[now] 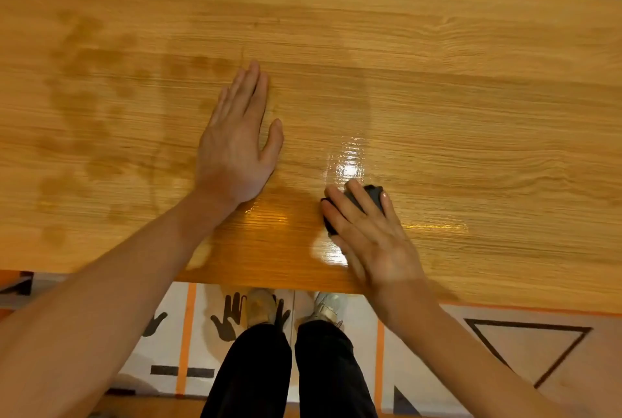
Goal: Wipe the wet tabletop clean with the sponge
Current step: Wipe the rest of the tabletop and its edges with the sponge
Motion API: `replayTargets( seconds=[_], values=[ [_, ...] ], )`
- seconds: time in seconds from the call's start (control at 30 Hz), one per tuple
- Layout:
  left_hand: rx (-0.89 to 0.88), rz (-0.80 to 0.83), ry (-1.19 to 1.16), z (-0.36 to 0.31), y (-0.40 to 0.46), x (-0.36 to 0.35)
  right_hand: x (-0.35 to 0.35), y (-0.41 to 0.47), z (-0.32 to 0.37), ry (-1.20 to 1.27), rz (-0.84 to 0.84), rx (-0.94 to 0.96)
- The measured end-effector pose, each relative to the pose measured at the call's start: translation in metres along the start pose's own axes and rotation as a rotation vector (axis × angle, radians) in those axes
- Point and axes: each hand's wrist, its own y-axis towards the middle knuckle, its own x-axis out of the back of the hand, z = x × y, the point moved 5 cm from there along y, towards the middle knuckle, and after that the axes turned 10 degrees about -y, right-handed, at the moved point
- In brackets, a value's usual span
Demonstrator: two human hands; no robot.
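A wooden tabletop [437, 81] fills the upper view, with damp darker patches on its left part and glossy wet streaks near the front middle. My right hand [367, 236] presses down on a dark sponge [370, 197] near the table's front edge; only the sponge's far end and left side show past my fingers. My left hand [235, 141] lies flat on the table, palm down, fingers straight, to the left of the sponge and a little farther back, holding nothing.
The table's near edge [269, 283] runs just in front of my legs and shoes. Below it lies a floor mat [505, 350] with black hand prints, orange stripes and a triangle. A grey wall borders the table's far edge.
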Motion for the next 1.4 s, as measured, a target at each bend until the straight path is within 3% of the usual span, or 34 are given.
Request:
replayTargets(
  seconds=[0.1,0.23,0.47,0.7,0.93,1.07,1.23,1.3,1.4],
  values=[
    [0.006,0.014,-0.001,0.0,0.001,0.0,0.001,0.039,-0.011,0.076,0.023,-0.019],
    [-0.006,0.012,-0.019,0.0,-0.001,0.002,-0.004,0.118,-0.034,0.004,-0.091,-0.231],
    [-0.003,0.055,-0.107,0.0,-0.005,0.006,-0.009,0.017,0.029,0.064,-0.019,-0.035],
    [0.011,0.041,-0.111,0.017,-0.075,0.029,-0.012,0.15,-0.012,-0.017,-0.057,-0.245],
    [0.032,0.05,-0.042,0.026,-0.088,0.022,-0.024,0.032,0.053,0.02,-0.088,-0.132],
    [0.022,0.061,-0.016,0.028,-0.086,0.021,-0.019,0.044,0.038,0.017,-0.008,-0.078],
    [0.017,0.07,-0.017,0.027,-0.088,0.02,0.012,0.027,-0.043,-0.009,-0.181,-0.519],
    [0.007,0.055,-0.024,0.027,-0.088,0.021,0.008,0.019,-0.034,-0.042,-0.253,-0.65],
    [0.004,0.041,-0.016,0.028,-0.086,0.022,-0.023,0.033,0.03,-0.022,-0.288,-0.55]
  ],
)
